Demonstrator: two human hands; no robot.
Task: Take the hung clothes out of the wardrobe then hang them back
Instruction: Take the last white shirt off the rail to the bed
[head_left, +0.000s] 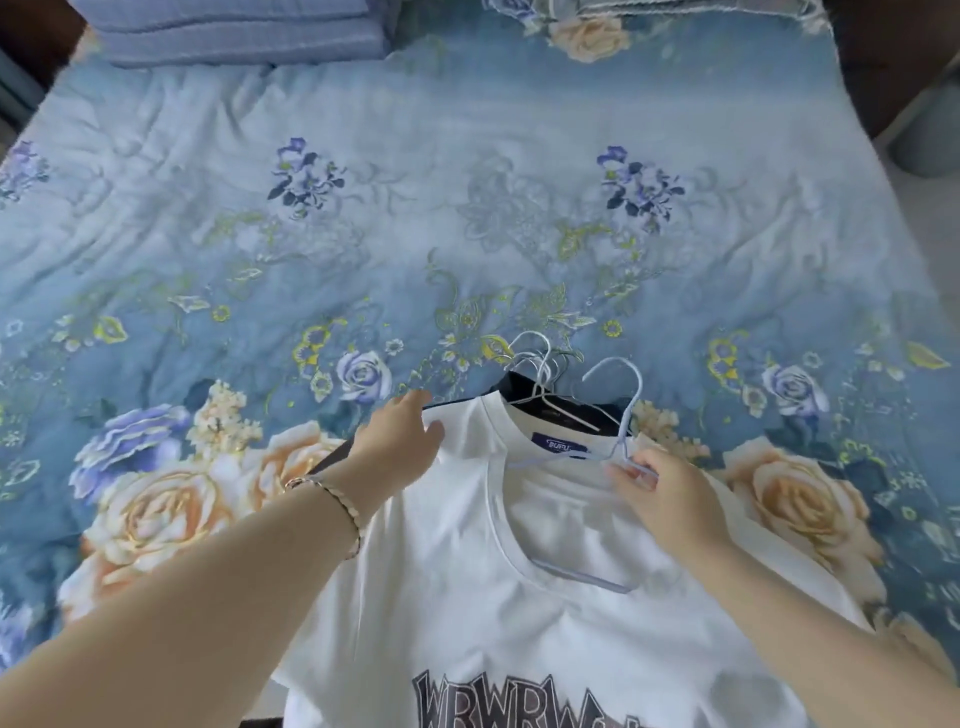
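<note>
Head view looks down at the bed (467, 208), its blue flowered cover spread flat, with a folded blue blanket (234, 31) at the far left end. On the near edge of the bed lies the white T-shirt (467, 597), front up, dark block letters printed across its chest and a small blue label (558, 444) inside the back of its neck. It lies on top of some dark clothes (524, 387), whose pale hangers (540, 364) poke out beyond the collar. My right grip (670, 499) pinches the light blue hanger (636, 395) between thumb and fingertips just below its hook; one arm of that hanger is inside the neck opening, the hook resting on the dark clothes. My left grip (400, 441) lies on the shirt's left shoulder, fingers slightly bent on the cloth, and I cannot tell whether it pinches the fabric or only rests on it. A thin bracelet (332, 499) circles my left wrist.
</note>
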